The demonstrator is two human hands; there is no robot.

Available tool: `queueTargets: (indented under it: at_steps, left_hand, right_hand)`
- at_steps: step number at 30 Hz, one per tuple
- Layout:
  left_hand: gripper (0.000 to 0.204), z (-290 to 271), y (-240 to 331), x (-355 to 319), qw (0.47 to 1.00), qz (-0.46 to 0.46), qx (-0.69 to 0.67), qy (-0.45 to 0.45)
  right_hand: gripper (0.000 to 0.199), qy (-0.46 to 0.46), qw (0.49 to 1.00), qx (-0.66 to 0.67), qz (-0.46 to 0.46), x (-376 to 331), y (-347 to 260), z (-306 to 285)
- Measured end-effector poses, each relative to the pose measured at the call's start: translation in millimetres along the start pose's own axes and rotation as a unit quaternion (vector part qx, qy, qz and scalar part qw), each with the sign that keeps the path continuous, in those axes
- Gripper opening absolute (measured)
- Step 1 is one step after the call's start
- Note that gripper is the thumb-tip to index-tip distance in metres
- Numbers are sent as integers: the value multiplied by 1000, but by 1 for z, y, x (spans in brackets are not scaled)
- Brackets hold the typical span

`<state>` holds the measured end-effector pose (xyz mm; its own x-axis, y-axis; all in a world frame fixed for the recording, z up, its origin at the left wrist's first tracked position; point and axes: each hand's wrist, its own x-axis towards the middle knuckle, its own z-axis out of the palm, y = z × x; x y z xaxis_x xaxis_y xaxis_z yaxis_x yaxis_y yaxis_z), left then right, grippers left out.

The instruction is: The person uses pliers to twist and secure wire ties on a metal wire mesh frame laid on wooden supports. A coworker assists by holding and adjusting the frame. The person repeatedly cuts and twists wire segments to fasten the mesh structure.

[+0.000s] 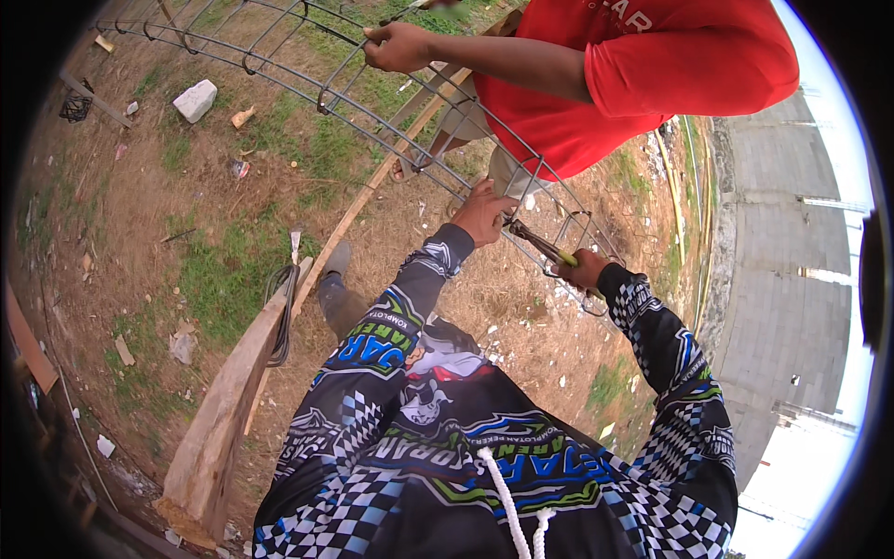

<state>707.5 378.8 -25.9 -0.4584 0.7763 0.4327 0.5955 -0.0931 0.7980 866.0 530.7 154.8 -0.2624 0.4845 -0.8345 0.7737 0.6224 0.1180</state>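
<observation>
A long rebar cage (365, 114) of steel bars and stirrups runs from the upper left down to the right in front of me. My left hand (482, 214) is closed around a bar on its near side. In my right hand (585, 270) are pincers (540, 244) with a yellow-green handle, their jaws at a bar joint just right of my left hand. Whether wire sits in the jaws is too small to tell. Across the cage stands a person in a red shirt (670, 88), whose hand (396, 47) is at the bars.
A long timber (219, 419) lies to my left, with a coil of dark wire (282, 317) hung over it. A thin wooden strip (358, 200) passes under the cage. A white block (195, 101) and scattered debris lie on grassy dirt. A grey block wall (782, 233) rises at right.
</observation>
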Motion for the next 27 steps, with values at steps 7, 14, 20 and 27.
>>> queueTargets:
  at_steps: [7,14,20,27]
  left_hand:
    - [36,0,65,-44,785,-458,-418,-3]
    - [38,55,89,-38,507,-464,-724,-49]
    - [16,68,102,-27,616,-514,-592,73]
    - [30,64,107,-29,591,-524,-613,12]
  right_hand:
    - [19,-287,747,594,-77,1,8,96]
    - [17,-194,742,630,-121,2,-14,149]
    - [61,336,909,245,-28,-41,-48,183]
    - [46,316,897,304,-47,-21,-28,215]
